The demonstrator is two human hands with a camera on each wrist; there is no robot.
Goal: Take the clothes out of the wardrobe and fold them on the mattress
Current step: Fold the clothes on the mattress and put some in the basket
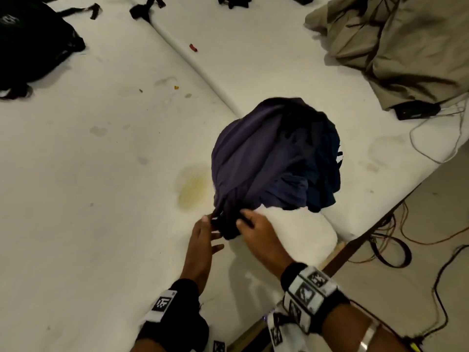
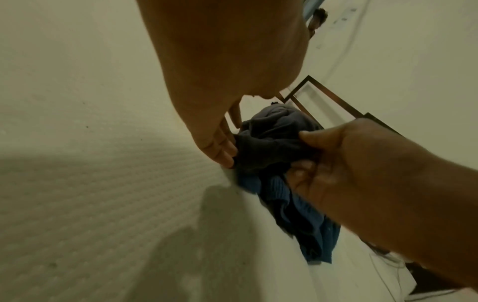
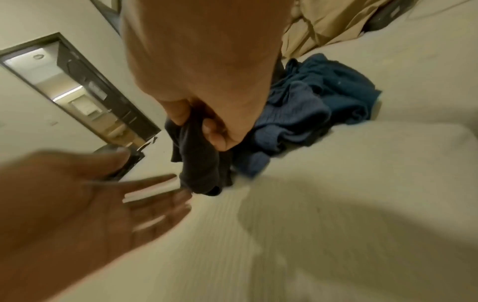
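A heap of dark clothes [image 1: 274,153] lies on the white mattress [image 1: 101,174], a purple-grey garment on top and blue ones [image 3: 310,106] underneath. My right hand [image 1: 243,221] pinches the bunched near end of the dark garment [image 1: 228,228] between thumb and fingers, which the right wrist view [image 3: 204,126] shows close up. My left hand [image 1: 210,228] is beside it with straight, spread fingers [image 2: 220,147] that touch the same bunched end [image 2: 269,147]. In the right wrist view the left hand [image 3: 145,196] is blurred, palm open.
A black bag [image 1: 33,41] lies at the far left and black straps [image 1: 147,7] at the top. A rumpled beige sheet [image 1: 396,47] and a black device [image 1: 416,110] sit at the right. Cables [image 1: 396,247] trail on the floor past the mattress edge.
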